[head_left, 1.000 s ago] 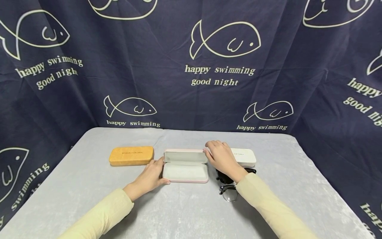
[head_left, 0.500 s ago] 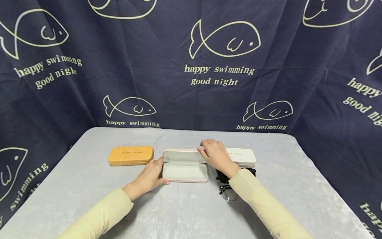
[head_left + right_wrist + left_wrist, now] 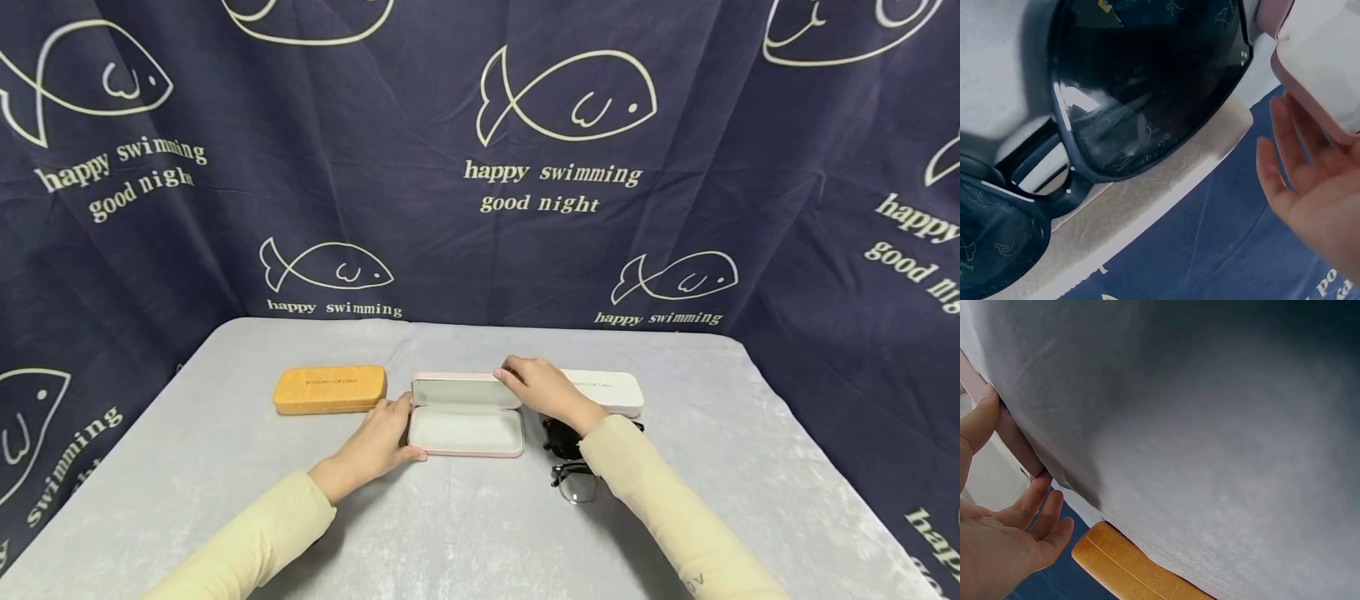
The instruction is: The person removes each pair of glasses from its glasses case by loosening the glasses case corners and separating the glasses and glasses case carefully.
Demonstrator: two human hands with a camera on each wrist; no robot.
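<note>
A pink glasses case (image 3: 467, 432) lies opened out mid-table, its pale lining showing and its lid tilted up at the back. At its left end, my left hand (image 3: 375, 442) grips the base between thumb and fingertips; the left wrist view shows this hand (image 3: 1007, 531) with thumb and forefinger on the pink edge. My right hand (image 3: 543, 387) holds the lid's upper right corner. In the right wrist view, its fingers (image 3: 1304, 156) lie behind the lid (image 3: 1313, 100); the thumb is out of sight there. Nothing lies inside the case.
An orange glasses case (image 3: 330, 390) lies left, a white glasses case (image 3: 617, 392) right. In front of the white one are dark sunglasses (image 3: 561, 442), partly under the right forearm, and clear-lensed glasses (image 3: 577, 486). A dark blue fish-print curtain (image 3: 435, 208) hangs behind the table.
My right hand has shifted slightly left along the lid's top edge and settled at its corner. The left hand and the pink case stay where they were.
</note>
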